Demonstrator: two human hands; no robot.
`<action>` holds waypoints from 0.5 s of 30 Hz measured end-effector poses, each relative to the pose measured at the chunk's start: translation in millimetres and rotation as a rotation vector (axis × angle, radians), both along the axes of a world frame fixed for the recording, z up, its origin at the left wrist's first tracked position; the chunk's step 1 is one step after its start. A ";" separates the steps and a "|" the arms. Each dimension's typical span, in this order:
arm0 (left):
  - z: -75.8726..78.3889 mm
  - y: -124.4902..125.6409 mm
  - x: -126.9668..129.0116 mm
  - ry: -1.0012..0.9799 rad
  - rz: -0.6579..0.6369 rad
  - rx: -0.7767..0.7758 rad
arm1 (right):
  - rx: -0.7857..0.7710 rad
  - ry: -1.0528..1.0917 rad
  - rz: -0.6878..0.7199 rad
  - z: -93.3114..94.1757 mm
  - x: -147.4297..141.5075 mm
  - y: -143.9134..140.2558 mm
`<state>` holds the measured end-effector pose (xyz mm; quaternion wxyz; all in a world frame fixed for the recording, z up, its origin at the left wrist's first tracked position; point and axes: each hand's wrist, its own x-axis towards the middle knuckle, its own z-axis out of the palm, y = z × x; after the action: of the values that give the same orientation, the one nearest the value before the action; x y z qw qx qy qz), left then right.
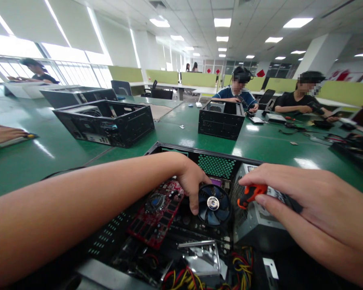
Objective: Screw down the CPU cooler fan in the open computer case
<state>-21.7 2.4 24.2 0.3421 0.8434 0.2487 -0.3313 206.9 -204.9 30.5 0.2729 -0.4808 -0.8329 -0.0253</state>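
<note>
The left hand point(191, 180) reaches down into the open computer case point(169, 150) on the green table point(48, 157), its grip spread, fingertips resting on the left rim of the black CPU cooler fan point(213, 204). The right hand point(314, 201) hovers just right of the fan, above the grey power supply point(254, 225), its grip pinching an orange-and-black screwdriver point(250, 194). The screwdriver's long axis runs roughly left-right, its orange end towards the fan, which lies just left of and below it. The left hand is the nearer. A red graphics card point(157, 213) sits left of the fan
</note>
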 end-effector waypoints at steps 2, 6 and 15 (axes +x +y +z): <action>0.0 -0.3 -0.3 -0.001 0.003 -0.002 | -0.005 -0.004 0.004 3.2 -3.2 2.5; 0.0 -0.2 0.5 0.013 -0.006 -0.002 | -0.019 -0.056 0.032 17.5 -15.2 13.2; 2.2 -1.9 1.7 0.003 -0.010 0.061 | 0.044 -0.051 0.023 16.5 -22.7 16.2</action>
<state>-20.1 0.5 26.4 0.3142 0.8542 0.2549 -0.3266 184.1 -188.7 47.0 0.2622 -0.4645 -0.8442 -0.0526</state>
